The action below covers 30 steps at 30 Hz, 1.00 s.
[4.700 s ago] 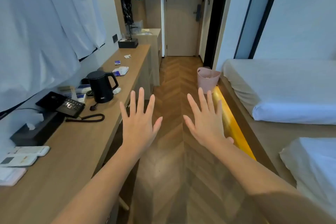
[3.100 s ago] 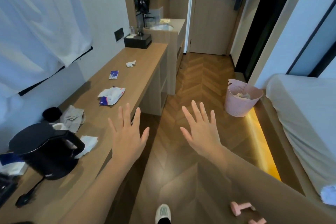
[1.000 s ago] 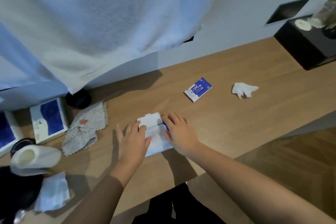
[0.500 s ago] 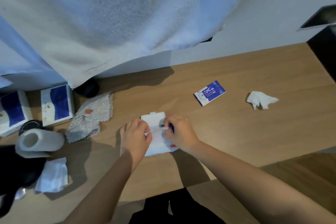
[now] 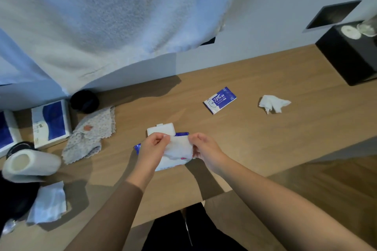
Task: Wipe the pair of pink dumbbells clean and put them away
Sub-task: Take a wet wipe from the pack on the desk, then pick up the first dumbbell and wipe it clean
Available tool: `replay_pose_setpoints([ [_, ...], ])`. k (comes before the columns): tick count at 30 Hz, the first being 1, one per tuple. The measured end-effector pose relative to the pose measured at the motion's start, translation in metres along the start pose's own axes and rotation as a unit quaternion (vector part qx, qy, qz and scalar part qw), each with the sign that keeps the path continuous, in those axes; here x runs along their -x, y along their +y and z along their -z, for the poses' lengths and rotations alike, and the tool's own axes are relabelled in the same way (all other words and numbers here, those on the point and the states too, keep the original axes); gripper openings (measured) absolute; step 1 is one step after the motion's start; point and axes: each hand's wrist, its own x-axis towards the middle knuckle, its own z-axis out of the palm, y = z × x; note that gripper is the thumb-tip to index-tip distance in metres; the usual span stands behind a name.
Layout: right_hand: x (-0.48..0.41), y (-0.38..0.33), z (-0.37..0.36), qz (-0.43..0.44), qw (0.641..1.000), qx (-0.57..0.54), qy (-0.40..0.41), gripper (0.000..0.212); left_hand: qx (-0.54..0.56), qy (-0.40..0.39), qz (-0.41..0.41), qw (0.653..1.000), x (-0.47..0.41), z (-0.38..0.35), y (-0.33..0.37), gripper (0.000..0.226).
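Both hands pinch one white wet wipe point(image 5: 179, 146) between them, the left hand point(image 5: 152, 149) at its left corner and the right hand point(image 5: 204, 146) at its right edge, just above the wipe pack point(image 5: 169, 166), whose lid point(image 5: 161, 128) lies flipped open on the desk point(image 5: 255, 144). Half a second ago the fingers were only picking at the pack's opening — now a sheet is drawn up. The pink dumbbells are out of view, so no wiping has begun.
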Motion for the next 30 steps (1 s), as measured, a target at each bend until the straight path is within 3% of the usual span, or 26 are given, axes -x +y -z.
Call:
replay_pose_setpoints([
  [3, 0.016, 0.006, -0.002, 0.078, 0.991, 0.040, 0.098, 0.024, -0.047, -0.005, -0.016, 0.999, 0.008, -0.015, 0.007, 0.014],
  [5, 0.029, 0.010, -0.004, 0.124, 0.980, 0.036, 0.152, 0.025, -0.046, -0.028, 0.019, 0.998, 0.012, -0.024, 0.015, 0.012],
  [9, 0.064, 0.021, -0.010, 0.185, 0.950, 0.043, 0.247, 0.026, -0.014, -0.149, 0.134, 0.980, 0.026, -0.035, 0.027, 0.027],
  [11, 0.085, 0.029, -0.016, 0.188, 0.933, 0.044, 0.303, 0.027, -0.040, -0.196, 0.140, 0.970, 0.038, -0.040, 0.027, 0.033],
  [16, 0.134, 0.056, -0.026, 0.166, 0.882, 0.040, 0.440, 0.029, -0.182, -0.235, -0.015, 0.955, 0.076, -0.051, 0.014, 0.030],
  [18, 0.152, 0.068, -0.027, 0.156, 0.864, 0.033, 0.478, 0.027, -0.220, -0.276, -0.095, 0.931, 0.088, -0.058, 0.003, 0.031],
  [21, 0.173, 0.089, -0.028, 0.129, 0.846, 0.029, 0.517, 0.019, -0.283, -0.273, -0.196, 0.898, 0.108, -0.069, -0.008, 0.031],
  [25, 0.208, 0.124, -0.026, 0.108, 0.823, 0.003, 0.558, 0.018, -0.294, -0.308, -0.257, 0.868, 0.145, -0.081, -0.030, 0.027],
  [30, 0.271, 0.173, -0.027, 0.090, 0.769, -0.042, 0.631, 0.019, -0.324, -0.357, -0.343, 0.806, 0.208, -0.092, -0.069, 0.028],
])
